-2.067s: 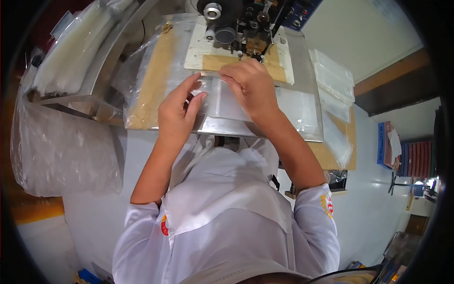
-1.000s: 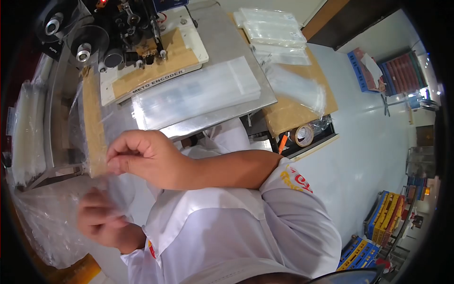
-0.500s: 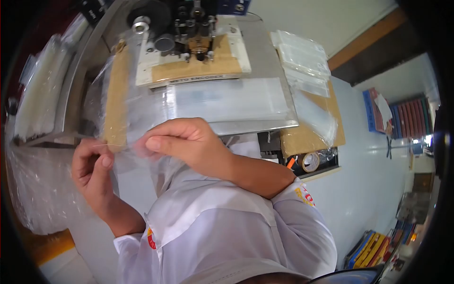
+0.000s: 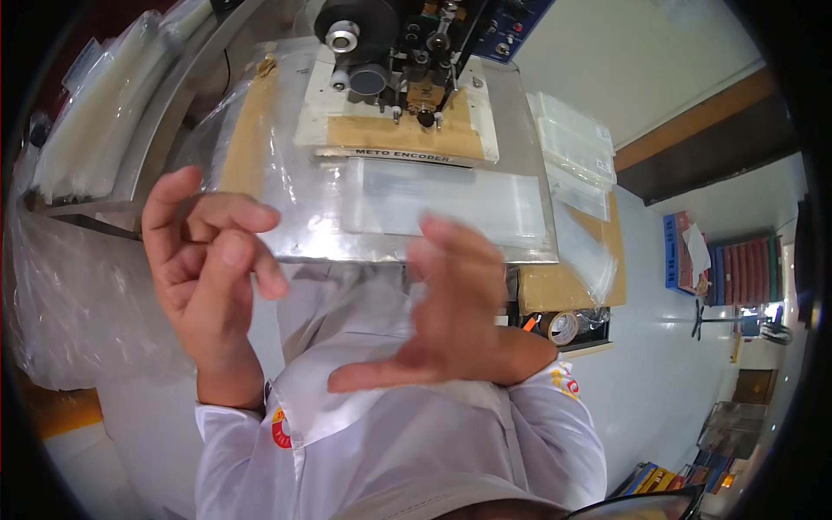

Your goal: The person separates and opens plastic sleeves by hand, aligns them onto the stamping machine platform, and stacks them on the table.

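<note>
My left hand (image 4: 212, 269) is raised at the left of the metal work plate (image 4: 312, 243), its fingers bent and apart, with nothing visible in it. My right hand (image 4: 455, 303) hangs before the plate's front edge, smeared by motion, with thumb and fingers spread and nothing seen between them. Beyond it, a stack of clear plastic bags (image 4: 459, 199) lies flat on the plate. Behind the stack stands the coding machine (image 4: 416, 139) marked METO ENCODER, with a dark reel on top.
Clear plastic sheeting (image 4: 95, 303) hangs at the left, below bundled clear bags (image 4: 113, 113). More packed bags (image 4: 576, 134) lie on the right, by cardboard (image 4: 563, 290). A tape roll (image 4: 562, 328) sits in an open drawer. A blue control box (image 4: 511, 30) stands behind.
My hands have moved apart and their pinching fingers have spread. My right hand has gone right and down. The view has shifted, with the machine now further right.
</note>
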Demonstrator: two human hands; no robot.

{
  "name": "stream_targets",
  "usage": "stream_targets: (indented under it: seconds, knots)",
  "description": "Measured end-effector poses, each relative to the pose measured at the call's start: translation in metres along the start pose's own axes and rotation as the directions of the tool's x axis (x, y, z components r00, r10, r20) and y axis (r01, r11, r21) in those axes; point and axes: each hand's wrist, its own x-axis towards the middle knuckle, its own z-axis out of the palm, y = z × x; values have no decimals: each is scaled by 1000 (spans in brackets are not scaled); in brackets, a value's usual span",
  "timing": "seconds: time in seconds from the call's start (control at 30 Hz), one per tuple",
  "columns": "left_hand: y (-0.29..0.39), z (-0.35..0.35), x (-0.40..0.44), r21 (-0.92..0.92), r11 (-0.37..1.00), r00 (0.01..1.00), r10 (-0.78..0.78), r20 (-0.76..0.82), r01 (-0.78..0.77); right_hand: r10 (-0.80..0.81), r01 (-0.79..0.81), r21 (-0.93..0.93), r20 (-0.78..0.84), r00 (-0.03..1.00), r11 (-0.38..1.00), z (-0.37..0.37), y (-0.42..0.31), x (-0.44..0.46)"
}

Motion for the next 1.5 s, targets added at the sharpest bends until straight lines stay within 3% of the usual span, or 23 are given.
stream_targets:
  seconds: [0.07,0.13,0.2,0.3,0.4,0.5,0.6,0.7,0.8,0.9,1.1,1.3,1.4,1.5]
  knots:
    - [-9,9,-1,-84,993,984,90,151,-78,-279,272,-235,5,960,933,0,5,1]
    - [-17,9,0,-108,986,948,154,279,-129,-73,128,-430,140,987,894,-18,1,7]
    - [-23,7,2,-69,982,907,187,377,-174,-138,257,-530,254,957,808,-44,13,31]
    - [-43,12,4,37,984,936,-177,305,174,-86,426,-674,476,875,604,-87,14,57]
    - [-82,14,20,168,854,807,-520,279,492,128,408,-720,563,817,562,-105,44,46]
    - [-113,15,32,282,803,746,-594,301,525,270,340,-763,548,792,550,-112,78,28]
    - [-106,17,34,603,761,821,-490,293,239,320,298,-786,521,791,542,-118,101,26]
    - [-112,11,34,770,572,877,-169,449,-284,323,295,-785,521,790,545,-124,116,27]
    - [-113,18,38,822,373,856,-123,503,-430,312,292,-778,522,794,556,-125,125,28]
    - [-118,23,46,826,281,835,-124,536,-488,313,286,-780,516,797,556,-124,128,31]
    - [-123,26,52,826,264,831,-127,541,-498,308,286,-779,514,800,557,-127,136,36]
    - [-123,27,52,839,281,847,-136,515,-465,317,257,-780,498,807,571,-125,137,38]
    - [-120,21,52,807,406,852,-116,511,-428,329,267,-802,489,808,535,-135,137,37]
    - [-88,10,59,844,530,952,-211,222,-80,214,320,-825,456,864,467,-172,144,38]
